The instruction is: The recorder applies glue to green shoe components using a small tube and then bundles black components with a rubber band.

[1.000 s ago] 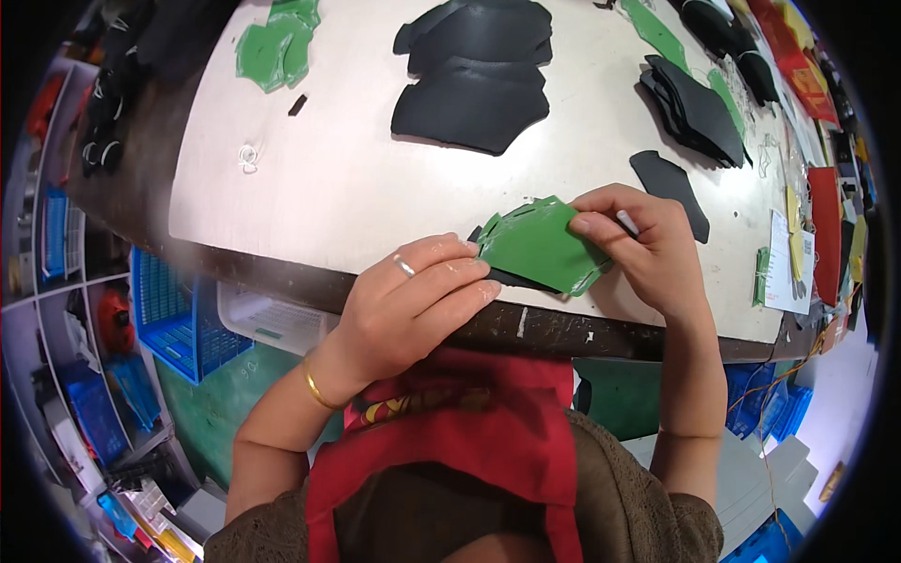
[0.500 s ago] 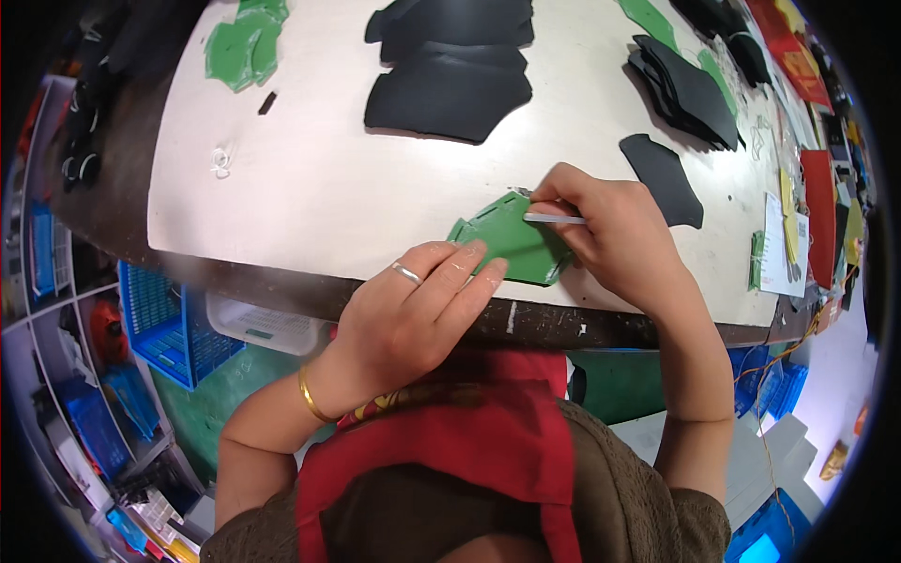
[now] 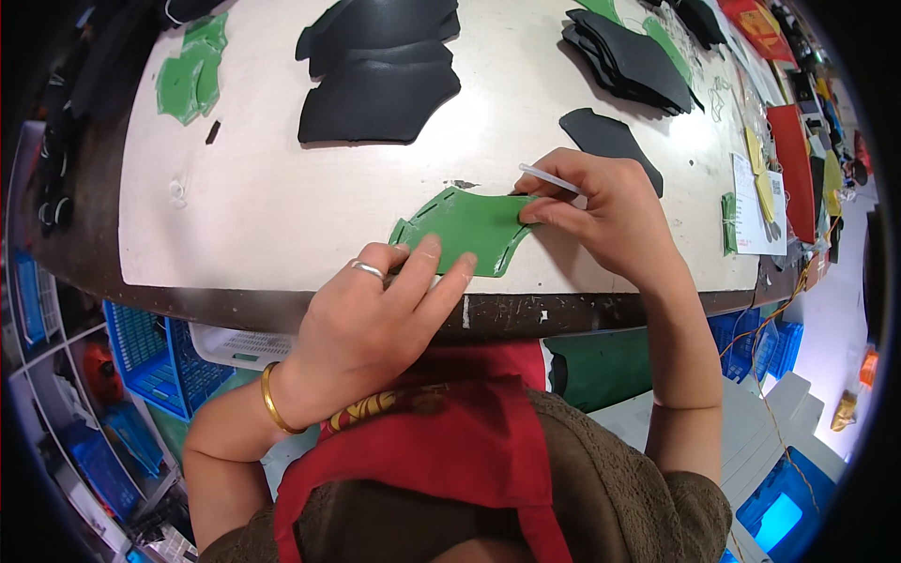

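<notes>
A green template [image 3: 469, 225] with narrow slots along its edges lies near the table's front edge. My left hand [image 3: 375, 300], with a ring on one finger, rests on its left part, fingers stretched out and pressing down. At the template's right corner, my right hand [image 3: 596, 211] has its thumb and fingers closed on the edge. The same hand holds a thin white pen-like stick [image 3: 549, 178], its tip pointing up and left, off the template. Whatever lies under the template is mostly hidden.
Overlapping black cut pieces [image 3: 380, 94] lie farther back, with a black stack [image 3: 629, 61] to the right. One black piece [image 3: 615, 145] lies beyond my right hand. More green templates [image 3: 192, 75] are at the far left. A printed sheet [image 3: 758, 206] sits on the right.
My right hand has moved the stick off the template and now grips the template's right corner. The template is turned slightly; more of its right edge shows. The whole view has shifted.
</notes>
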`<state>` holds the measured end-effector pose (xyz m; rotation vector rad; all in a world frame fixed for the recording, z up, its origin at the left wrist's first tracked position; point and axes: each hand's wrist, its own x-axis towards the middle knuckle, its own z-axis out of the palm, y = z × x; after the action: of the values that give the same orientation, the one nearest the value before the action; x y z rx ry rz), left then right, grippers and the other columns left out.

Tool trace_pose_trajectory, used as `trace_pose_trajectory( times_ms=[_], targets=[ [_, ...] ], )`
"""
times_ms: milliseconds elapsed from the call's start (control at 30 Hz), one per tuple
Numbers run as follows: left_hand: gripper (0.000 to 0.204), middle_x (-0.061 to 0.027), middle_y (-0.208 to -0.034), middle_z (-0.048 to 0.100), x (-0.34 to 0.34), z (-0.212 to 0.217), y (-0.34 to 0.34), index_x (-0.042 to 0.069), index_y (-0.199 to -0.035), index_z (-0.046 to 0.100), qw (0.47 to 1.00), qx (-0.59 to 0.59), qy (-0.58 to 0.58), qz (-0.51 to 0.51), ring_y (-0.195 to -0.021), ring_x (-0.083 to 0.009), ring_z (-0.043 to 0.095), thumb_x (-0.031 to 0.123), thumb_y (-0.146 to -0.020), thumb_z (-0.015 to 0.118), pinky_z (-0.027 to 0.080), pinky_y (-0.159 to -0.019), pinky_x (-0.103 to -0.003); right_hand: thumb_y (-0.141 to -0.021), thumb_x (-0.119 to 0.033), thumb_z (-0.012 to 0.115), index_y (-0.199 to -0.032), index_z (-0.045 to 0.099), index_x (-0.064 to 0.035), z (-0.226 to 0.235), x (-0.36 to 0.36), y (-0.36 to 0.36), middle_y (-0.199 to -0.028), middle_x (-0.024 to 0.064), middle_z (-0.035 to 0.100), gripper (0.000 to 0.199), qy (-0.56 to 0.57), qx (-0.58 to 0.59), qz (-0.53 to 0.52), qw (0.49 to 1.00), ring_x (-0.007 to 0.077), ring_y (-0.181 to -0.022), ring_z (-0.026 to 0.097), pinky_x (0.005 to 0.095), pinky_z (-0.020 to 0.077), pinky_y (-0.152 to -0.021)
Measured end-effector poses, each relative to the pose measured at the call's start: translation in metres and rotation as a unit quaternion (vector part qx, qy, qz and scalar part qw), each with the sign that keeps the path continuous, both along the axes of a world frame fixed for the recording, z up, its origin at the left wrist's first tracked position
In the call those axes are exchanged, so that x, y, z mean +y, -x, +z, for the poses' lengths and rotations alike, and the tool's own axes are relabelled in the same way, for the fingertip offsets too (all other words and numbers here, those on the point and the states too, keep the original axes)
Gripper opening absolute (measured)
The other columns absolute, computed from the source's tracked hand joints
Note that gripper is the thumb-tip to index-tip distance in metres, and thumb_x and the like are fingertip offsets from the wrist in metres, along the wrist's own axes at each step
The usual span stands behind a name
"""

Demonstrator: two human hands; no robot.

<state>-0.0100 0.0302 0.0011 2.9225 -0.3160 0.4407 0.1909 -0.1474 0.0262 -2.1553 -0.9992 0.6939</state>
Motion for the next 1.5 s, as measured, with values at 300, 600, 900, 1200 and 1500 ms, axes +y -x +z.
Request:
trace_pose_trajectory(
  times_ms=[300,600,900,1200,1500],
  targets=[
    [0.038,-0.0195,-0.109,0.069,-0.026,0.001,-0.001,-0.008,-0.111,0.070,1.000,0.004,-0.014,0.005,-0.099,-0.0314,0.065,0.012,-0.080,0.060,0.056,-0.088,-0.043,-0.101,-0.024,0.059,-0.094,0.072,-0.0044,0.025,0.006,-0.008,-0.087,0.0124,0.070,0.025,-0.138,-0.341,0.055,0.928,0.0300,-0.076,0.068,0.0370,0.0511,-0.067],
    [0.045,-0.0245,-0.109,0.065,-0.034,-0.009,0.008,-0.009,-0.119,0.068,0.998,-0.028,-0.056,-0.007,-0.100,-0.0365,0.065,0.022,-0.090,0.054,0.059,-0.089,-0.041,-0.098,-0.029,0.063,-0.087,0.070,-0.0092,0.009,0.072,0.039,-0.078,0.0091,0.071,0.024,-0.063,-0.112,0.280,0.951,0.0307,-0.066,0.068,0.0405,0.0528,-0.059],
    [0.041,-0.0237,-0.111,0.064,-0.036,-0.015,0.008,-0.008,-0.117,0.070,0.998,-0.051,-0.027,0.010,-0.098,-0.0357,0.064,0.020,-0.090,0.056,0.060,-0.086,-0.041,-0.096,-0.023,0.071,-0.088,0.069,-0.0094,0.016,0.069,0.030,-0.068,0.0074,0.065,0.016,-0.084,-0.091,0.282,0.951,0.0290,-0.060,0.065,0.0382,0.0496,-0.055],
    [0.035,-0.0217,-0.121,0.066,-0.031,-0.012,0.006,-0.002,-0.117,0.072,0.999,-0.040,-0.027,0.014,-0.096,-0.0313,0.065,0.017,-0.092,0.056,0.060,-0.080,-0.032,-0.092,-0.016,0.074,-0.089,0.060,-0.0080,0.014,0.065,0.020,-0.075,0.0092,0.067,0.016,-0.078,-0.252,0.218,0.940,0.0327,-0.063,0.065,0.0406,0.0482,-0.055],
    [0.035,-0.0133,-0.127,0.069,-0.026,-0.006,-0.001,0.004,-0.120,0.072,0.999,-0.049,-0.016,0.005,-0.085,-0.0271,0.068,0.013,-0.089,0.059,0.055,-0.061,-0.024,-0.095,-0.014,0.072,-0.088,0.065,-0.0030,0.033,0.040,-0.002,-0.073,0.0108,0.065,0.014,-0.040,-0.305,0.141,0.941,0.0303,-0.061,0.064,0.0360,0.0485,-0.058]
  ],
)
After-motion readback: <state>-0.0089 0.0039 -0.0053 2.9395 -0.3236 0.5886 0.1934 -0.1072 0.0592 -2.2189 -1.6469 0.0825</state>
